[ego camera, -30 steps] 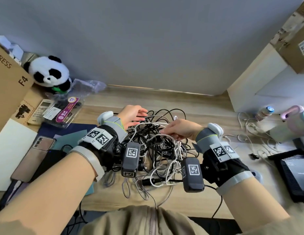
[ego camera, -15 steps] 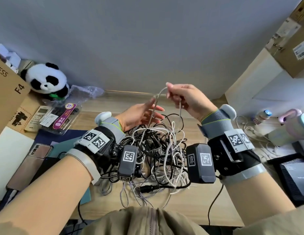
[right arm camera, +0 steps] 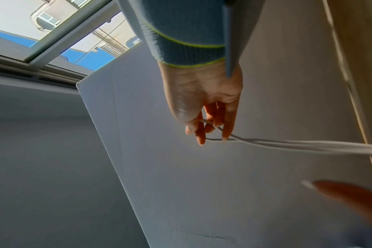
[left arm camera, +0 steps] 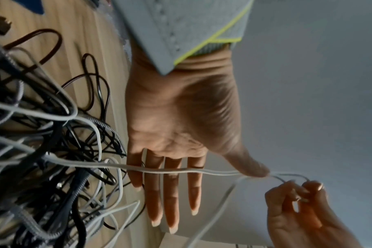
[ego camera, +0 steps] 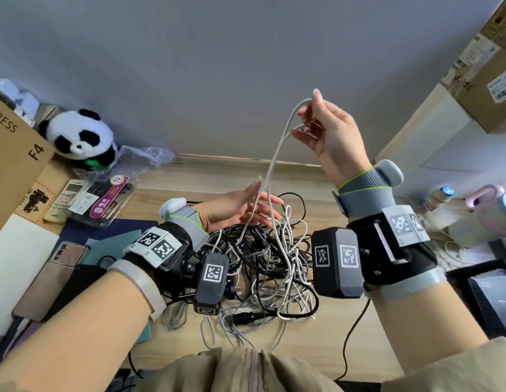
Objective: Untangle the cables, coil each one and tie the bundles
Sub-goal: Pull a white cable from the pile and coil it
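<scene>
Head view first: the right hand (ego camera: 335,137) is up high, thumb and fingertips pinching a loop of white cable (ego camera: 274,159), and two strands drop from that pinch straight down toward the tangle (ego camera: 263,264) on the desk (ego camera: 302,176). Right wrist view confirms it, the cable (right arm camera: 265,142) bends round the fingers (right arm camera: 202,132) and runs off to the side as a doubled line. Left hand (ego camera: 235,210) sits lower, palm turned up, fingers straight and slightly spread, and the left wrist view shows the strand (left arm camera: 170,171) lying across those fingers (left arm camera: 172,193) with the thumb tip touching it, no curl around it. Below, black, white and braided grey cords pile together in a knot between the two wrists, resting on the wood. Out to the left, a plush panda (ego camera: 79,137) leans by a cardboard box (ego camera: 14,157), with a phone (ego camera: 52,281) flat on the desk edge. Far right, a small bottle (ego camera: 437,196).
</scene>
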Available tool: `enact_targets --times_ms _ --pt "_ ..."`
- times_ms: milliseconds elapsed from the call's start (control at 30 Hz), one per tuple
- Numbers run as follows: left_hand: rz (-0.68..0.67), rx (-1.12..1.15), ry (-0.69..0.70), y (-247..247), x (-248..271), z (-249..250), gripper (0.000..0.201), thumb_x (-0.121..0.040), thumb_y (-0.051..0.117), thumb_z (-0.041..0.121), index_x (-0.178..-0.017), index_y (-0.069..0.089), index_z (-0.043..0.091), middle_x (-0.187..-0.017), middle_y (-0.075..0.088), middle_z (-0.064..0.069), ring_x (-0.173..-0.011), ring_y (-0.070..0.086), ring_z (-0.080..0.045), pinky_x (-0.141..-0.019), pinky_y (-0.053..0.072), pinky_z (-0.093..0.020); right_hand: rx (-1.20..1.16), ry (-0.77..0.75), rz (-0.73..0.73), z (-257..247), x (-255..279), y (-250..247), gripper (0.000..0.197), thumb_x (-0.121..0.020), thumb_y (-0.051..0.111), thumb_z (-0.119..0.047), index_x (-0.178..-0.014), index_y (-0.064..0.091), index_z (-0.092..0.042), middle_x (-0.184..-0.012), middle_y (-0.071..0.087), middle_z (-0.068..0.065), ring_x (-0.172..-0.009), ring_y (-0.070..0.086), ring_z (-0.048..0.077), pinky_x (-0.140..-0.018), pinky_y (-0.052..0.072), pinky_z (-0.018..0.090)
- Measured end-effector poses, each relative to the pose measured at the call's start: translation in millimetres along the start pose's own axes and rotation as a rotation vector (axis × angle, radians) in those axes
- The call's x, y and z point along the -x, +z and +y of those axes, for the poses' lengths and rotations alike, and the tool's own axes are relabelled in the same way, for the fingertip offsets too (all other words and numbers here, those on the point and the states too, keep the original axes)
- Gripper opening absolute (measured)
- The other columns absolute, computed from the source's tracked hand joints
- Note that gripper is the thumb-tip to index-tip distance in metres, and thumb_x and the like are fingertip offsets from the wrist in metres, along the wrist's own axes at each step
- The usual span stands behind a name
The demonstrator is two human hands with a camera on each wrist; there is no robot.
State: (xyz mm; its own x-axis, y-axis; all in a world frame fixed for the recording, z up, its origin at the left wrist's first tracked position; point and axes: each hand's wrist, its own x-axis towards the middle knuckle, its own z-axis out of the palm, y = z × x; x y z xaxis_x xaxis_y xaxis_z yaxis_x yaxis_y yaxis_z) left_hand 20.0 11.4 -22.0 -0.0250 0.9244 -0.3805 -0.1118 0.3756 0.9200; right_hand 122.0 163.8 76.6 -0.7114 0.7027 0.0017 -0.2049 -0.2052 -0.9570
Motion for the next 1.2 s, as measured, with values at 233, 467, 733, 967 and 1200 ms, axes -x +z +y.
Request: enact_targets --times_ms 233,467,733,967,1200 --pt "0.091 -0.307 0.004 6.2 -2.1 9.2 0.033 -0.099 0.041 0.031 -0.085 0.068 0.018 -0.051 0.044 0.014 -0.049 0.037 -0.005 -0.052 0.033 -0.014 -0.179 -0.019 0.032 9.0 1.4 -4.4 0.039 -0.100 0.046 -0.021 -0.065 0.058 -0.009 -0.063 0.050 -0.001 -0.059 0.044 0.010 -0.073 0.054 0.028" --pt "0.071 -0.134 0.003 16.0 -7.7 7.9 0.029 -0.096 0.051 0.019 -0.125 0.047 0.014 -0.054 0.048 0.016 -0.044 0.040 0.003 -0.047 0.030 -0.007 -0.256 0.005 0.049 17.2 7.1 -8.6 0.036 -0.101 0.044 -0.019 -0.068 0.051 -0.007 -0.065 0.046 0.001 -0.061 0.045 0.011 -0.075 0.054 0.028" --pt "0.286 0.044 0.023 8.8 -14.9 7.3 0.041 -0.102 0.030 0.032 -0.069 0.045 0.012 -0.044 0.031 0.011 -0.037 0.030 -0.004 -0.042 0.026 -0.015 -0.086 0.161 0.106 33.8 16.3 -9.1 0.017 -0.095 0.055 -0.029 -0.095 0.055 -0.012 -0.090 0.053 0.001 -0.080 0.055 0.018 -0.079 0.055 0.037" --pt "0.328 0.340 0.247 5.4 -9.1 61.9 0.043 -0.103 0.029 0.032 -0.064 0.036 0.013 -0.046 0.024 0.008 -0.038 0.030 -0.005 -0.044 0.030 -0.018 0.679 0.473 -0.542 73.5 40.4 -3.4 0.042 -0.089 0.061 -0.037 -0.126 0.055 -0.017 -0.097 0.061 -0.002 -0.080 0.056 0.008 -0.066 0.050 0.024" --pt "0.486 0.282 0.338 -5.0 0.8 93.1 0.040 -0.102 0.034 0.034 -0.071 0.050 0.015 -0.053 0.048 0.006 -0.051 0.048 -0.008 -0.055 0.036 -0.021 0.633 0.277 -0.424 75.6 38.7 9.8 0.048 -0.101 0.037 -0.037 -0.061 0.050 -0.014 -0.052 0.047 -0.004 -0.042 0.038 0.008 -0.045 0.033 0.019"
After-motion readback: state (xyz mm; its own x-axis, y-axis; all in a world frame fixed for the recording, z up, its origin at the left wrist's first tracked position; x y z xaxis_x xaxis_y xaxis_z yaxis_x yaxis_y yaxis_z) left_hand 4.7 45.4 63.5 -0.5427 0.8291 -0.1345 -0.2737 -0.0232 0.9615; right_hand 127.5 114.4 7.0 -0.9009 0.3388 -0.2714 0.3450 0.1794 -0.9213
